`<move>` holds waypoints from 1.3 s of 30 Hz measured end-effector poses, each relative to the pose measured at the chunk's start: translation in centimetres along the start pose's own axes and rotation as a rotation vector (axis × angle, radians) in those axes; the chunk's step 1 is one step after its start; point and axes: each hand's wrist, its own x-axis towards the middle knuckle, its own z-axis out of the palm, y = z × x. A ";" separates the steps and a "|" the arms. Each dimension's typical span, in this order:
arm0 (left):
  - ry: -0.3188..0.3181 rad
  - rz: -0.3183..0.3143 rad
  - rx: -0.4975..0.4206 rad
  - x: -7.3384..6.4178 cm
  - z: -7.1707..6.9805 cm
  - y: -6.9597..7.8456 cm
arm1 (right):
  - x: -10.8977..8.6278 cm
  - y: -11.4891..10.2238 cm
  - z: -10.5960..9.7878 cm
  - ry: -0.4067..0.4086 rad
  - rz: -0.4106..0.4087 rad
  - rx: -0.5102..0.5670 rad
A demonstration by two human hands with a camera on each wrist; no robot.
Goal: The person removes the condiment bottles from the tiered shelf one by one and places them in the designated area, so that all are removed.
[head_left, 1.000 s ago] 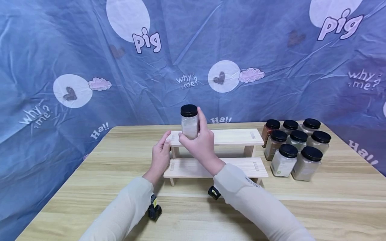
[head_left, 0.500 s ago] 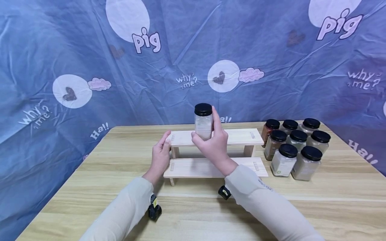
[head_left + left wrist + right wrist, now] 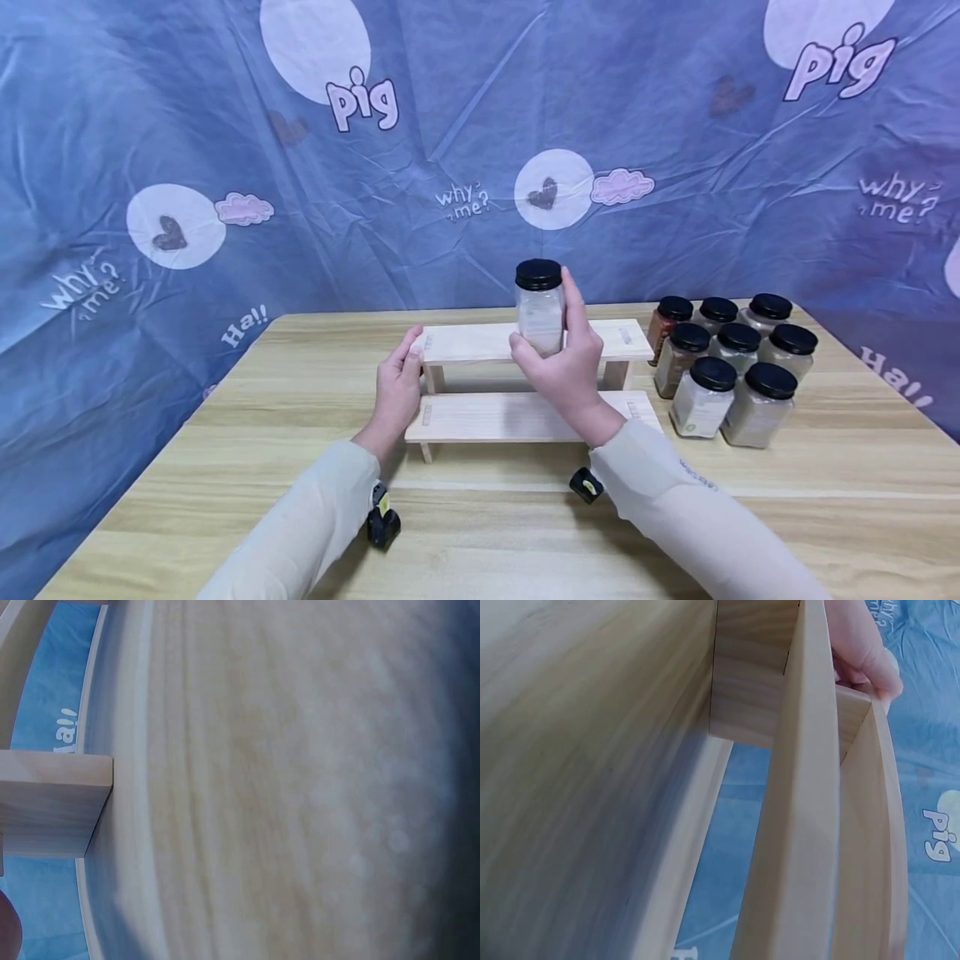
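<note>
My right hand (image 3: pixel 567 367) grips a clear jar (image 3: pixel 540 321) with a black lid and pale, whitish contents. The jar is upright in front of the upper board of a two-step wooden shelf (image 3: pixel 476 342); whether it touches the board cannot be told. At the shelf's left end, my left hand (image 3: pixel 397 387) holds the end of the upper board between thumb and fingers. That hand (image 3: pixel 859 641) also shows at the board's end in the right wrist view. A wooden leg (image 3: pixel 56 802) of the shelf fills the left side of the left wrist view.
Several black-lidded jars (image 3: pixel 738 346) stand close together right of the shelf, with reddish, brown and pale contents. The wooden table (image 3: pixel 300 400) reaches back to a blue printed cloth (image 3: pixel 420 100). Black wrist cameras (image 3: pixel 384 521) hang below both forearms.
My right hand has carried the jar to the right along the upper board, from its left end to near its middle. The left hand and shelf stay in place.
</note>
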 end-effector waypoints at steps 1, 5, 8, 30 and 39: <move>0.006 0.020 0.003 0.0 0.0 0.0 | 0.0 0.0 -0.2 0.003 -0.003 0.001; 0.005 0.036 -0.005 -0.1 0.0 0.1 | 0.2 0.2 -1.2 0.014 -0.017 -0.010; 0.001 -0.005 -0.003 -0.1 0.0 0.2 | 0.3 0.5 -1.9 0.029 -0.029 -0.038; 0.006 -0.057 -0.003 0.0 0.1 0.3 | 1.3 1.3 -9.1 0.071 0.020 -0.066; 0.003 -0.066 0.004 0.0 0.2 0.4 | 1.2 1.9 -12.7 0.044 0.092 -0.186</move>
